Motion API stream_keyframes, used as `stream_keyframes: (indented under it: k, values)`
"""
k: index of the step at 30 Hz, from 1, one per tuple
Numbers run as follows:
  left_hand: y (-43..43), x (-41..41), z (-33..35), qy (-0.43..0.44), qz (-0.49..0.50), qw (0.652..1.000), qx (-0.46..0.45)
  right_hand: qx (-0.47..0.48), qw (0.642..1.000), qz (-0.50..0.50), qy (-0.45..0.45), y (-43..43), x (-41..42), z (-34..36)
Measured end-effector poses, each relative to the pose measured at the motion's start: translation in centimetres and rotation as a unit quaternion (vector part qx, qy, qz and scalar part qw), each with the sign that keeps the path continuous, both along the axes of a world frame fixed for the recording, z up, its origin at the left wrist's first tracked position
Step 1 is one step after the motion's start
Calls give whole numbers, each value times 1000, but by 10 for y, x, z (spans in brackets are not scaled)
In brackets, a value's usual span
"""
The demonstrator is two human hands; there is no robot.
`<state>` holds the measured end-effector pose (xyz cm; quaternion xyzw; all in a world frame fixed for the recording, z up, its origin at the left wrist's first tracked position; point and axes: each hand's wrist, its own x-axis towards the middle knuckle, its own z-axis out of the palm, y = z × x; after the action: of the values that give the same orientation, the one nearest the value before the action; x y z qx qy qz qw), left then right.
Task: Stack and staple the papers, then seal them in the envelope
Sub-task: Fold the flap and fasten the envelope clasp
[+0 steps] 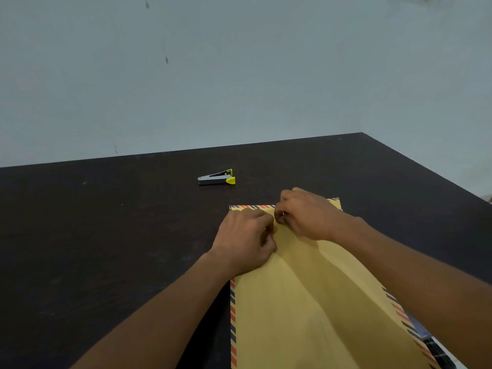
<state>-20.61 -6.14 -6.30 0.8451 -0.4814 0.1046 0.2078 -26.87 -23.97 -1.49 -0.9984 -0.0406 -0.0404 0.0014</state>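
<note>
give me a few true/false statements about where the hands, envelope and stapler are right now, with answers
1. Both hands are at the far end of the envelope. True: the left hand and right hand meet near its striped far edge.
2. The stapler is held in the right hand. False: it lies alone on the table, beyond the hands.
3. The envelope is plain white. False: it is yellow-brown with a red and blue striped border.
4. The stapler has yellow parts. True.
5. Loose papers lie spread on the table beside the envelope. False: no loose papers are in view there.
</note>
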Motion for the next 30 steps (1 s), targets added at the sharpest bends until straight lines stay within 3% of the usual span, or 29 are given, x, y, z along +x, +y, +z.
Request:
stream_keyframes:
  k: [6,17,25,30]
  values:
    - [0,3,-3,7,-8,1000,-17,115,990,-69,40,-12,21,12]
    - [0,2,0,24,-5,1000,-5,254,955,-147,-42,-42,-6,-15]
    - [0,2,-1,31,-4,999,-5,229,962,-142,-49,-45,-19,-20]
    - [0,2,-1,31,2,999,-8,136,986,-89,-41,-35,-46,-19]
